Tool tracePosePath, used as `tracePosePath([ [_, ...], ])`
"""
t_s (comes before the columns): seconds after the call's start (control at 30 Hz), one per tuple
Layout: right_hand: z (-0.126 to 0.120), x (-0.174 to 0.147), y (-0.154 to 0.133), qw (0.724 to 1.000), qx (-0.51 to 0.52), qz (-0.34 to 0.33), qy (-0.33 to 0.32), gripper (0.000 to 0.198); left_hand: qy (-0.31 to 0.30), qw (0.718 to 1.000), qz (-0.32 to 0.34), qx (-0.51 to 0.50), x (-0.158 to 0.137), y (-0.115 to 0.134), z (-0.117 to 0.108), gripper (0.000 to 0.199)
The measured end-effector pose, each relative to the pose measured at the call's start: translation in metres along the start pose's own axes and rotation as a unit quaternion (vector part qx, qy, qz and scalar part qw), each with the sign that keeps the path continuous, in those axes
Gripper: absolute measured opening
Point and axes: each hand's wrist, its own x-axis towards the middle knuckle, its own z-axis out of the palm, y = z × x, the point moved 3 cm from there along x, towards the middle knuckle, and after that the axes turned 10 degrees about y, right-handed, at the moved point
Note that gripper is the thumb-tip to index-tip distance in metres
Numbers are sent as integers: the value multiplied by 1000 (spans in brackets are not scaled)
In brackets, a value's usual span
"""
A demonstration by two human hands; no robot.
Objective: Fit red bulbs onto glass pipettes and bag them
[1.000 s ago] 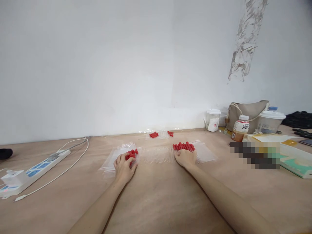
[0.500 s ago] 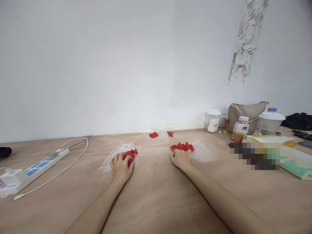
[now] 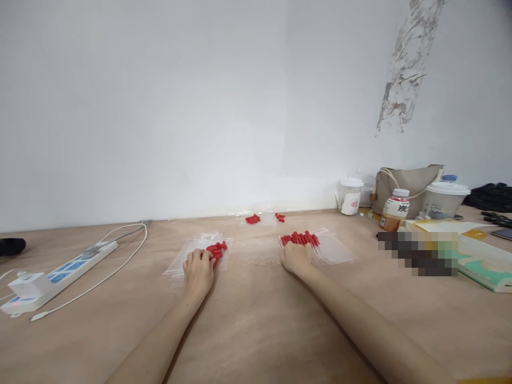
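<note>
My left hand rests on the left stack of clear plastic bags, fingers curled down against a loose pile of small red pieces. Its fingertips are partly hidden among them. On the right, my right hand is closed at the near side of a row of similar red pieces, some with thin white sticks showing. Those lie on another stack of clear bags; what its fingers pinch, if anything, is hidden. Between the hands lies a row of thin clear sticks.
More red pieces lie on clear plastic by the wall. At left are a power strip and a white cable. At right stand a lidded cup, a bottle, a grey bag and a green-and-white tray.
My left hand's fingers have drawn in slightly, and more of the red pile shows beside them. The right hand stays at its row. The whole view has shifted a little.
</note>
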Motion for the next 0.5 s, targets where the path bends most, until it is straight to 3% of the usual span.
tracePosePath([
  [0.1, -10, -15, 10, 994, 87, -45, 40, 26, 23, 986, 25, -163, -5, 19, -5, 11],
  [0.23, -17, -41, 24, 946, 288, -138, 65, 23, -78, 929, -11, -363, -26, 58, -6, 15],
  [0.37, -15, -62, 29, 915, 350, -183, 79, 28, -158, 882, 24, -444, -42, 92, -12, 24],
  [0.5, -16, -73, 23, 917, 342, -195, 73, 22, -185, 863, 26, -469, -41, 99, -16, 21],
])
